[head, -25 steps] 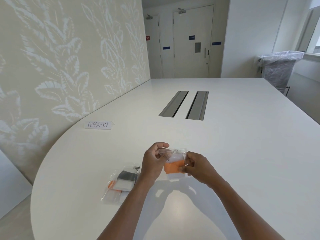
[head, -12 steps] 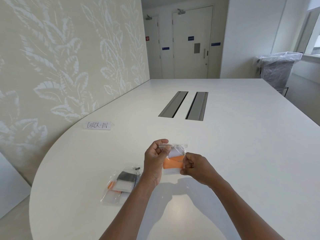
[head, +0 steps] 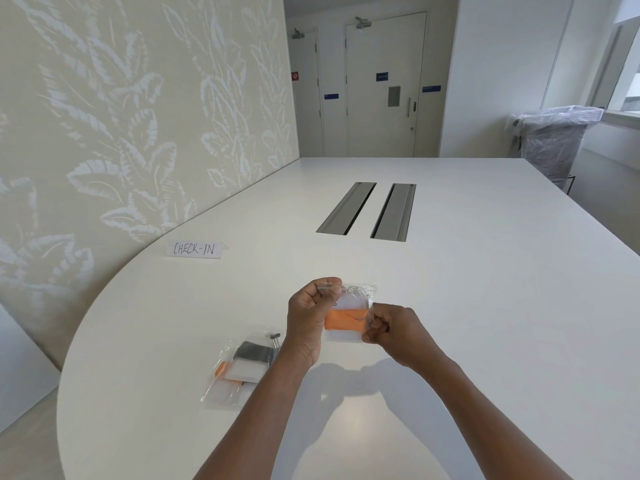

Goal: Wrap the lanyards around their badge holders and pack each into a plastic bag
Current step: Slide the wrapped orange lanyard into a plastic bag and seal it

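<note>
Two hands hold one small clear plastic bag [head: 349, 311] up above the white bench [head: 485, 306], in front of the person. The left hand [head: 313, 315] pinches the bag's upper left corner between thumb and fingers, its knuckles turned toward the camera. The right hand [head: 388, 329] grips the bag's right edge lower down, its fingers curled in over the plastic. Inside the bag sits a white badge holder [head: 346, 302] with an orange lanyard [head: 346, 320] wound across its middle; a small metal clip [head: 350, 289] shows near the bag's top, under the seal. Whether the seal is pressed closed cannot be told.

To the left of the left forearm, a few packed bags [head: 239, 370] lie overlapping, flat on the bench. The topmost one holds a white holder wrapped in a dark grey lanyard [head: 252, 351], with a metal clasp [head: 275, 341] at its far end. An orange lanyard end [head: 221, 368] peeks out from a bag beneath it.

Farther back, near the leaf-patterned wall [head: 121, 133], a folded paper sign [head: 195, 249] stands on the bench, handwritten "CHECK-IN". Two grey cable slots [head: 367, 211] are set side by side in the bench's middle. Beyond the bench are white doors [head: 384, 88], and at the right a bin covered in clear plastic [head: 554, 140] stands below a window.
</note>
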### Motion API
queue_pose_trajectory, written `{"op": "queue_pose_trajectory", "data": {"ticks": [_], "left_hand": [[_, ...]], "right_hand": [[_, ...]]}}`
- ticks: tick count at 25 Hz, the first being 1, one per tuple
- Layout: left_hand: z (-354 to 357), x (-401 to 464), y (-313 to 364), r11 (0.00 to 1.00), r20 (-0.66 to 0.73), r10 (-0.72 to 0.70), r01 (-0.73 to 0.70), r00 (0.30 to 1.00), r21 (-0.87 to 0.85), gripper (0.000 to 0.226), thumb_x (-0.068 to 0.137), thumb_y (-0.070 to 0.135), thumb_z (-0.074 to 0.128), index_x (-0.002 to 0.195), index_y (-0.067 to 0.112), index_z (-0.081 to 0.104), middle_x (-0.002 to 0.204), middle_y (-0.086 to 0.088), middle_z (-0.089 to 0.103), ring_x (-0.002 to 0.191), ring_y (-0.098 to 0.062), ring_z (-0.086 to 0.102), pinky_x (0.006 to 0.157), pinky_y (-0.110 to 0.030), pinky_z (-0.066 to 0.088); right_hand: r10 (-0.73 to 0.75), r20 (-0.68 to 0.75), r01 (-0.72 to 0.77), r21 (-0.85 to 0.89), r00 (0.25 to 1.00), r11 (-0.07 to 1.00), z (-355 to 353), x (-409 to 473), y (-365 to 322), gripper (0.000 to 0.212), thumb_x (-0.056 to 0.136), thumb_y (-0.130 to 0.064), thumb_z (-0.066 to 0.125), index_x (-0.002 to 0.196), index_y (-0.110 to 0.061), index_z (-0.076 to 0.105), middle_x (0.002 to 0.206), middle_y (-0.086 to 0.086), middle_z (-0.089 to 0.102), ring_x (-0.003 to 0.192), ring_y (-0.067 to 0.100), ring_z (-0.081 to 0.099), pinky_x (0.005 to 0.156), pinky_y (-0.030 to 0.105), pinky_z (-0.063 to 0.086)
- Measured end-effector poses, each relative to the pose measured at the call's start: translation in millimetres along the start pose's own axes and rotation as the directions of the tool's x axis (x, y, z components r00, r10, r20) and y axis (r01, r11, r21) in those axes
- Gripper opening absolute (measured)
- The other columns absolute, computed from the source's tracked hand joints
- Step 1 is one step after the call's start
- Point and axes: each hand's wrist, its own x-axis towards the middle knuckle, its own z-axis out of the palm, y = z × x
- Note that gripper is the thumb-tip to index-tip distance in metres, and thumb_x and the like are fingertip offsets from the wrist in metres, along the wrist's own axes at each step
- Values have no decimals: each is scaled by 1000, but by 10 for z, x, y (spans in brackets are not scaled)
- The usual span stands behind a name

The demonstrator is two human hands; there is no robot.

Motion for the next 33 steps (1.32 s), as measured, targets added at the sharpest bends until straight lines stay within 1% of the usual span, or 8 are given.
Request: {"op": "queue_pose_trajectory", "data": {"ticks": [4, 6, 8, 13, 19, 22, 27, 33], "left_hand": [[-27, -13, -4, 997, -12, 20, -20, 1000, 71, 4, 85, 14, 78, 87, 18, 78, 92, -7, 80, 87, -11, 73, 76, -17, 54], [-40, -17, -13, 995, -34, 14, -11, 999, 99, 5, 88, 13, 75, 88, 17, 78, 90, -7, 80, 85, -10, 72, 73, -16, 54], [-39, -30, -16, 993, -46, -2, 7, 999, 117, 5, 88, 13, 76, 86, 16, 79, 88, -6, 79, 82, -10, 72, 72, -18, 54], [36, -73, -1, 980, 55, -2, -9, 998, 201, 7, 91, 14, 73, 88, 14, 80, 89, -7, 80, 84, -14, 74, 73, -22, 57], [33, -79, 1, 976, 26, -25, 19, 999, 217, 10, 91, 18, 73, 96, 11, 78, 90, -6, 80, 82, -14, 72, 77, -27, 57], [44, -88, 0, 975, 31, -31, 24, 999, 219, 9, 92, 20, 73, 95, 13, 78, 89, -5, 79, 79, -11, 69, 70, -23, 55], [62, -122, 28, 948, 95, -33, 1, 995, 317, 19, 82, 41, 75, 91, 24, 78, 86, 1, 79, 77, -7, 71, 68, -22, 57], [65, -110, 59, 912, 114, -12, -37, 993, 409, 8, 77, 41, 75, 84, 38, 78, 83, 4, 78, 75, -7, 70, 67, -24, 56]], "right_hand": [[3, 120, 0, -27, 993, 1000, -96, -11, -47, 17, 80, -6, 77, 83, -15, 62, 75, -11, 64, 65, -3, 55, 66, 17, 47], [-13, 152, -10, 154, 988, 988, -175, -21, -105, 18, 83, -13, 79, 92, -17, 64, 89, -6, 68, 82, 0, 62, 76, 20, 50], [-42, 78, 18, 295, 996, 955, -211, -3, -202, 19, 86, -21, 78, 102, -18, 68, 94, -7, 73, 89, 7, 68, 80, 21, 52], [-63, -167, 100, 227, 984, 969, -148, 55, -338, 7, 87, -20, 76, 82, -24, 73, 75, -5, 73, 65, 5, 62, 63, 15, 47], [-28, -172, 77, 286, 985, 955, -161, 47, -320, 9, 87, -20, 76, 79, -24, 74, 77, -1, 74, 67, 9, 59, 66, 26, 48], [-18, -197, 87, 351, 980, 932, -155, 37, -340, 12, 86, -16, 76, 78, -24, 75, 78, -4, 74, 67, 4, 61, 64, 17, 46], [-7, -251, 108, 392, 968, 914, -139, 17, -368, 13, 88, -13, 73, 79, -23, 73, 81, 1, 74, 73, 9, 64, 65, 16, 47], [11, -259, 122, 495, 966, 860, -102, 1, -369, 15, 87, -4, 71, 81, -18, 70, 75, 1, 71, 68, 13, 62, 63, 24, 46]]}}
